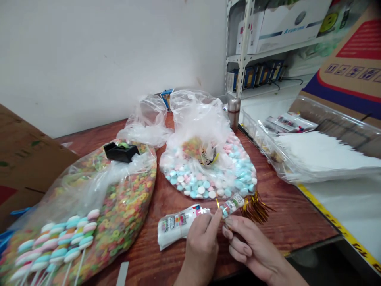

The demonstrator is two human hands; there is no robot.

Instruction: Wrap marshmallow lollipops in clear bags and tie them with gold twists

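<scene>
The left hand and right hand pinched a small candy bag; slipping fingertips could have spilled its sweets.

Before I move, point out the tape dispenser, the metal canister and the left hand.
Black tape dispenser [125,154]: head view, front side.
Metal canister [233,113]: head view, mid-body.
Left hand [202,240]: head view, back of hand.

Table strip open — 2 candy bags flanking.
</scene>
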